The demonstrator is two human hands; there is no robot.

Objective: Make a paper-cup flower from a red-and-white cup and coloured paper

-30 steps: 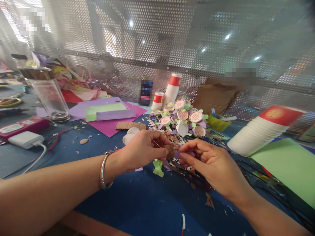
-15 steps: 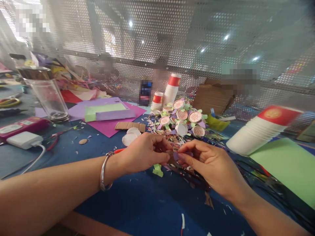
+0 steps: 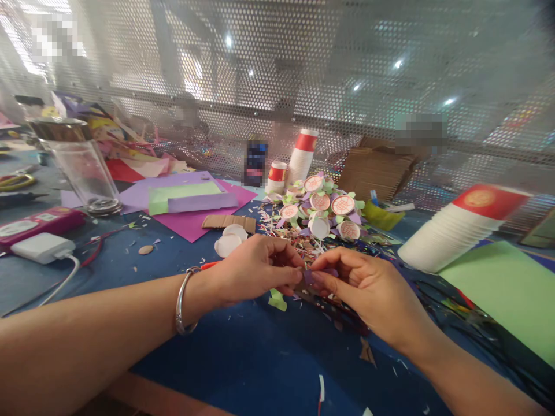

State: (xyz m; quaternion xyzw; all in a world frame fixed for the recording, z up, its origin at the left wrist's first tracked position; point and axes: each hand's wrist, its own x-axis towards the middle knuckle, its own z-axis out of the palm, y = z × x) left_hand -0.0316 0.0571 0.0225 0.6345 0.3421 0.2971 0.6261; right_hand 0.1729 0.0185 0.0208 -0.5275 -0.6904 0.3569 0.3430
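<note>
Between thumb and fingers my right hand (image 3: 358, 283) pinches a small purple paper piece (image 3: 309, 276). My left hand (image 3: 266, 268) is closed in a pinch just left of it, its fingertips close to the purple paper; what it holds, if anything, is hidden. Below the hands lie a green paper scrap (image 3: 277, 300) and other cuttings. Just beyond them is a heap of round paper discs (image 3: 319, 226) with green and purple paper tabs, some with red line drawings. White paper discs (image 3: 229, 241) lie beyond my left wrist.
A stack of paper cups (image 3: 459, 231) leans at the right by green paper (image 3: 507, 289). More cup stacks (image 3: 302, 162) stand at the back. On the left are a glass bottle (image 3: 84, 173), a purple power strip (image 3: 41, 228) and a purple-green paper tray (image 3: 202, 202). A perforated metal screen (image 3: 303, 69) rises behind.
My left fingertips have come slightly closer to the purple paper in my right hand. The rest of the table looks the same.
</note>
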